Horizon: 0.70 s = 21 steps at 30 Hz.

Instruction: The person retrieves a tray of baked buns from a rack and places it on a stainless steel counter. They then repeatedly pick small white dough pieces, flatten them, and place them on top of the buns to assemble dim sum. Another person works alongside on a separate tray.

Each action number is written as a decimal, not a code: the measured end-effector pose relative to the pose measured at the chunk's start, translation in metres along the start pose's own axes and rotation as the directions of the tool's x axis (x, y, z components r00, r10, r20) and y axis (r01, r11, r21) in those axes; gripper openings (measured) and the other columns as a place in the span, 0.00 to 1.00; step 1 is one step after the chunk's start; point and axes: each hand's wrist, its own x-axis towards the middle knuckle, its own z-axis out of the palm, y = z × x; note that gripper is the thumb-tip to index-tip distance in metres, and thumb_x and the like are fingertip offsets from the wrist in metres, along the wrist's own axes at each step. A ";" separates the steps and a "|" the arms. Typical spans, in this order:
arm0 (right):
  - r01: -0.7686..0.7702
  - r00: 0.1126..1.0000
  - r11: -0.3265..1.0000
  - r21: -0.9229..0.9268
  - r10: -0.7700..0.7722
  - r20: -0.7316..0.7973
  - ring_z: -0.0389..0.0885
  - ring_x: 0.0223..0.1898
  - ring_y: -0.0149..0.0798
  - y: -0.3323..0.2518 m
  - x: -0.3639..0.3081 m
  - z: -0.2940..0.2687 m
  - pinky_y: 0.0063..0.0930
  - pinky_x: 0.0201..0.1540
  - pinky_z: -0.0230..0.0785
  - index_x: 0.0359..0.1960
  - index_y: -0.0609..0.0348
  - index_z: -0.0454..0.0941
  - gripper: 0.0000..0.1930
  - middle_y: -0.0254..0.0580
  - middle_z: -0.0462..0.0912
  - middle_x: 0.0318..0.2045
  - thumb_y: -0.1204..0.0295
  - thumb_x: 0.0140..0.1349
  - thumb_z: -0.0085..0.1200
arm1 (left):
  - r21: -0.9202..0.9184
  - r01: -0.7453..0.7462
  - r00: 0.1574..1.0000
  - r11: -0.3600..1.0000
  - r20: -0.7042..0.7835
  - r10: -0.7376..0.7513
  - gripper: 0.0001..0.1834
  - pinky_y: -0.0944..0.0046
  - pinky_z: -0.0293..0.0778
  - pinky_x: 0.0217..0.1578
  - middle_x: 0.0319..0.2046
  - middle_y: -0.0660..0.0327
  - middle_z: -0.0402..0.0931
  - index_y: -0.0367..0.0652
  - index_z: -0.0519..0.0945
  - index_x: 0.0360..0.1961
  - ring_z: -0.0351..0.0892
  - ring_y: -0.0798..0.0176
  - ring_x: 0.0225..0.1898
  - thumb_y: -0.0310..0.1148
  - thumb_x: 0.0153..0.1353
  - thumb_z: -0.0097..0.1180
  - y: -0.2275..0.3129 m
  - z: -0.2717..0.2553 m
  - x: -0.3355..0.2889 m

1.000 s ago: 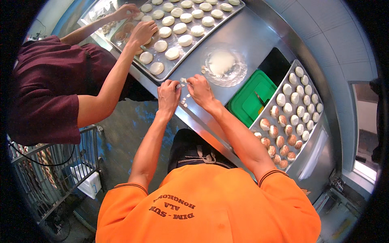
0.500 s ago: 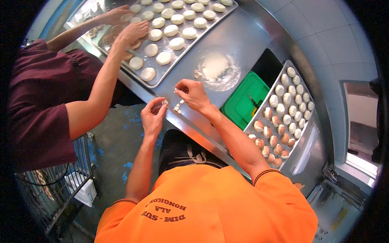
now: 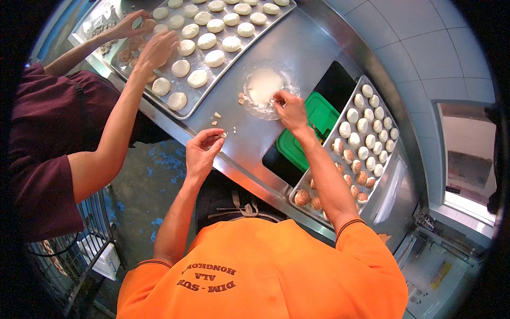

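My left hand is at the table's front edge, thumb and forefinger closed on a small whitish dough piece. Over the right rim of a clear round bowl, my right hand has its fingertips pinched together. What they hold, if anything, is too small to make out. Inside the bowl is a smooth white substance, liquid or powder. A few small pale bits lie on the steel table between my left hand and the bowl.
At upper left, a tray holds rows of white round buns. A co-worker's hands reach over it. A green lid lies right of the bowl. Farther right, another tray carries white mushroom-shaped buns, several brown-topped.
My right hand has moved from beside my left hand to the bowl's rim. My left hand stays near the table edge, still pinching. The whole view has shifted slightly.
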 end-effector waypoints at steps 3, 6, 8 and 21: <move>0.037 0.998 0.995 -0.096 -0.042 -0.047 0.86 0.33 0.46 -0.003 0.002 0.008 0.37 0.39 0.78 0.38 0.62 0.80 0.08 0.47 0.87 0.31 0.76 0.57 0.64 | -0.051 0.003 1.000 0.999 0.013 -0.003 0.11 0.71 0.80 0.45 0.42 0.59 0.84 0.34 0.82 0.46 0.85 0.69 0.43 0.22 0.63 0.65 0.000 0.002 -0.003; 0.035 0.999 0.983 -0.181 -0.028 0.042 0.87 0.34 0.46 -0.009 0.001 0.011 0.36 0.40 0.78 0.36 0.62 0.80 0.08 0.48 0.87 0.31 0.76 0.56 0.65 | -0.070 0.028 0.999 0.997 0.033 -0.025 0.11 0.70 0.80 0.46 0.42 0.58 0.85 0.33 0.82 0.46 0.85 0.67 0.45 0.21 0.63 0.65 0.003 0.003 -0.008; -0.028 0.999 0.998 -0.055 0.030 0.035 0.87 0.34 0.41 -0.013 -0.002 0.007 0.34 0.39 0.78 0.38 0.61 0.80 0.09 0.46 0.87 0.32 0.76 0.56 0.66 | -0.010 0.079 0.996 0.997 0.039 -0.079 0.11 0.70 0.81 0.47 0.43 0.56 0.85 0.33 0.81 0.47 0.86 0.65 0.45 0.19 0.63 0.64 0.007 0.004 -0.010; -0.169 0.945 0.520 0.837 0.328 -0.013 0.86 0.38 0.31 -0.109 -0.076 -0.086 0.25 0.46 0.79 0.42 0.64 0.78 0.13 0.44 0.87 0.37 0.82 0.58 0.68 | -0.385 0.194 0.967 0.902 0.229 -0.110 0.14 0.67 0.79 0.44 0.42 0.56 0.86 0.35 0.83 0.47 0.86 0.63 0.44 0.26 0.61 0.68 0.062 0.069 -0.013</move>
